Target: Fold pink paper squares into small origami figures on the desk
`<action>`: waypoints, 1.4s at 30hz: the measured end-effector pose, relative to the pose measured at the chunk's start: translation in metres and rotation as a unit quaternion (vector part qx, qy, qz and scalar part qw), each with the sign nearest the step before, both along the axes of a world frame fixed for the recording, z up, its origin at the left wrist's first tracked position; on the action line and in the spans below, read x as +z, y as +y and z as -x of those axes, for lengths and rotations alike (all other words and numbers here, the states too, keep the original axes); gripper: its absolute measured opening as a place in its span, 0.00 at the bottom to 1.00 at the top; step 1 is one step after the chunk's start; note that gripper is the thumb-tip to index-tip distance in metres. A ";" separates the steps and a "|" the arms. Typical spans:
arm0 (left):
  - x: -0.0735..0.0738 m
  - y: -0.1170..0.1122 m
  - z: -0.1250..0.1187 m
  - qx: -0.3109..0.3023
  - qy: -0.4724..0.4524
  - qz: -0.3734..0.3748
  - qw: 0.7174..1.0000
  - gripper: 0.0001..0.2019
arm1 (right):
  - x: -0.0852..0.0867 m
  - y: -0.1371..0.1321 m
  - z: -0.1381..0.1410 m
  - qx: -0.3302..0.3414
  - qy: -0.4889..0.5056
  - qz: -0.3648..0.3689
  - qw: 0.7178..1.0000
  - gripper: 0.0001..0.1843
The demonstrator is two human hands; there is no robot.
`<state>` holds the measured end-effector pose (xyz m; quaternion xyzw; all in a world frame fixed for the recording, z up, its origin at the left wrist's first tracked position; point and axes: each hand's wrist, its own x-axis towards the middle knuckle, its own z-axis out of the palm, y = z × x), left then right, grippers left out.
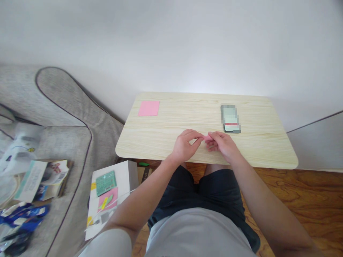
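Above the front part of a pale wood-grain table (182,114), both my hands meet at a small pink piece of folded paper (207,138). My left hand (187,143) pinches its left end between thumb and fingers. On the other side, my right hand (222,144) grips the right end, with thumb on top and fingers curled beneath. Much of the paper is hidden by my fingers, so its exact shape cannot be made out. A flat pink square sheet (148,108) lies at the table's back left. Right of centre, a phone (230,119) rests with its screen blurred out.
A white box (123,175) stands left of my legs, bearing a green packet (106,182), pink paper (112,200) and a cable. Farther left, a grey sofa (104,134) holds cartons (30,180) and bags. A white wall (203,46) rises behind the table.
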<state>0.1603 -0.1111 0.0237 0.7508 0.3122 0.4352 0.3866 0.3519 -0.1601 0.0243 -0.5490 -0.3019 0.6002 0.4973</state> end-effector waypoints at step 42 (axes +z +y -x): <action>-0.009 -0.002 -0.015 -0.060 -0.127 0.284 0.949 0.13 | -0.003 -0.004 0.014 -0.011 -0.092 -0.120 0.988 0.12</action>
